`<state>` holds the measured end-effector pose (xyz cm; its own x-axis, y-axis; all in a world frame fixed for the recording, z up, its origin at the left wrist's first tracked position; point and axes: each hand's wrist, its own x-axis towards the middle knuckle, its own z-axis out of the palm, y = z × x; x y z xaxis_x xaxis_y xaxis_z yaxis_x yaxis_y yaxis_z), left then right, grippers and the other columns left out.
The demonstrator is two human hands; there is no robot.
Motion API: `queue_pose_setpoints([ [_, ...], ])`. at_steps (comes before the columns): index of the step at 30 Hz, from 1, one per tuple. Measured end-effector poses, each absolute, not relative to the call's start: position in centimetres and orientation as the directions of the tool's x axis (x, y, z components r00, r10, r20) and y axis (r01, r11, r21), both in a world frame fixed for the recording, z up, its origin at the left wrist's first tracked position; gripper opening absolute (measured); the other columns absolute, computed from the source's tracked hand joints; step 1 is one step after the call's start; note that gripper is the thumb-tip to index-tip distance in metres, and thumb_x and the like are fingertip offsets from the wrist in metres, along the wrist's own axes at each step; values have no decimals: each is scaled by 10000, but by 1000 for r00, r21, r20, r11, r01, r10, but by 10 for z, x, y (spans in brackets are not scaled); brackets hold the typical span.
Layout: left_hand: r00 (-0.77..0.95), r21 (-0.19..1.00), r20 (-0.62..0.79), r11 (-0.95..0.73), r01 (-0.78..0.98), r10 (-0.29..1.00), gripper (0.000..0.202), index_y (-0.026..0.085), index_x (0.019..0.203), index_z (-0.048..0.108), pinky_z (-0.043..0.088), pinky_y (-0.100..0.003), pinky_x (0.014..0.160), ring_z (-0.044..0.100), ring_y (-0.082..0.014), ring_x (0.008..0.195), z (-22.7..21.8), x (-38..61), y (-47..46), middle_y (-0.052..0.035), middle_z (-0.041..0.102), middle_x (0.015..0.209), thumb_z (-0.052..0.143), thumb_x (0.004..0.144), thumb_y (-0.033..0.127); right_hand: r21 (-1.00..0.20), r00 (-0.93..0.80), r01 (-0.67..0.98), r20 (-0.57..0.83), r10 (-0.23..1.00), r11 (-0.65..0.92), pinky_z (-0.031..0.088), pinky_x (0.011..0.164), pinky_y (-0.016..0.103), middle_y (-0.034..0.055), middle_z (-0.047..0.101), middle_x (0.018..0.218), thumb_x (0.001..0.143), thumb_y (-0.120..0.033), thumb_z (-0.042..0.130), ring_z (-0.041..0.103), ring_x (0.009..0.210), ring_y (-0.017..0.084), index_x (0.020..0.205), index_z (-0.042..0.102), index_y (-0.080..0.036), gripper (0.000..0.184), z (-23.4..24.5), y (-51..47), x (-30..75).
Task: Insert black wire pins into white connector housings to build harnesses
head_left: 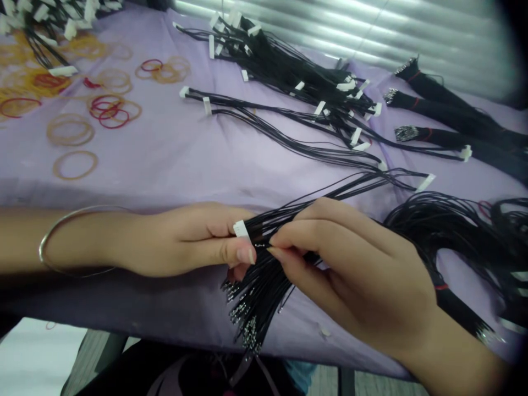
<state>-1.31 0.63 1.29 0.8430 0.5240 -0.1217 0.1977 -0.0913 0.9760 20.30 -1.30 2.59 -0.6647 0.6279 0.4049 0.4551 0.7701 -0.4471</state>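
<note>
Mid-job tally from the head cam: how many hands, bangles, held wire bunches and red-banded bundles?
Hands: 2 (left hand, right hand)
Bangles: 1 (bangle)
Held wire bunches: 1 (wire bunch)
Red-banded bundles: 4 (upper bundles, lower bundle)
Total: 8

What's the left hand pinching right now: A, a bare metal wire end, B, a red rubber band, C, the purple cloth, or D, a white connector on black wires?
D: the left hand grips the white connector between thumb and fingers, with the black wires running out from it.
</note>
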Motion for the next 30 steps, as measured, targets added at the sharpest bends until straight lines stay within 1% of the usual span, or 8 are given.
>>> queue_pose_setpoints([
  [3, 848, 977, -63, -142, 160, 526, 202, 118, 831, 579, 505, -151, 662, 596, -102, 700, 9, -14, 4, -31, 598, 758, 420, 943, 171, -465, -657, 463, 391, 645, 754, 477, 653, 236, 1, 632, 772, 912, -159, 541, 568, 717, 91, 841, 602, -185, 97, 23, -14, 202],
  [6, 848, 981, -7, -162, 109, 530, 201, 122, 841, 581, 487, -142, 661, 588, -99, 698, 7, -15, 4, -21, 586, 755, 420, 947, 176, -519, -642, 453, 375, 669, 725, 482, 685, 202, -7, 636, 813, 902, -139, 552, 574, 756, 67, 879, 607, -172, 68, 21, -14, 202],
  [13, 882, 971, -50, -184, 153, 469, 139, 160, 822, 558, 454, -177, 675, 544, -120, 707, 8, -15, 7, -17, 567, 768, 464, 925, 160, -506, -674, 421, 380, 633, 752, 474, 702, 223, 14, 628, 803, 898, -135, 541, 557, 766, 87, 850, 621, -142, 93, 17, -11, 200],
  [16, 895, 971, -22, -205, 126, 446, 108, 167, 824, 552, 449, -177, 673, 542, -120, 706, 6, -16, 9, -12, 558, 764, 495, 907, 128, -582, -652, 400, 362, 666, 708, 478, 705, 199, 3, 620, 795, 902, -117, 537, 555, 764, 71, 855, 608, -147, 90, 16, -12, 198],
  [19, 900, 971, -4, -212, 107, 435, 117, 169, 812, 552, 454, -177, 676, 559, -120, 709, 4, -16, 9, -14, 567, 763, 506, 918, 159, -638, -618, 393, 350, 704, 662, 484, 697, 194, -4, 622, 797, 910, -128, 540, 563, 766, 67, 866, 603, -160, 83, 16, -17, 196],
  [25, 906, 967, 17, -238, 93, 424, 88, 174, 848, 560, 468, -191, 674, 562, -123, 723, 2, -15, 10, -26, 584, 783, 512, 922, 176, -530, -627, 401, 436, 646, 747, 485, 744, 226, 21, 652, 820, 929, -143, 518, 580, 794, 90, 763, 598, -167, 185, 15, -23, 194],
  [28, 891, 981, 8, -178, 82, 454, 138, 170, 840, 542, 481, -197, 674, 576, -122, 721, 2, -15, 7, -27, 586, 775, 467, 949, 209, -537, -611, 420, 429, 665, 732, 485, 741, 215, 2, 648, 836, 925, -139, 525, 582, 800, 80, 811, 616, -185, 153, 16, -21, 195],
  [30, 850, 986, -11, -135, 96, 527, 111, 181, 898, 508, 488, -202, 653, 574, -120, 720, 3, -15, 3, -16, 573, 785, 461, 963, 257, -558, -585, 438, 418, 695, 705, 489, 713, 218, -1, 642, 837, 913, -145, 546, 585, 786, 81, 868, 633, -195, 110, 19, -19, 197],
])
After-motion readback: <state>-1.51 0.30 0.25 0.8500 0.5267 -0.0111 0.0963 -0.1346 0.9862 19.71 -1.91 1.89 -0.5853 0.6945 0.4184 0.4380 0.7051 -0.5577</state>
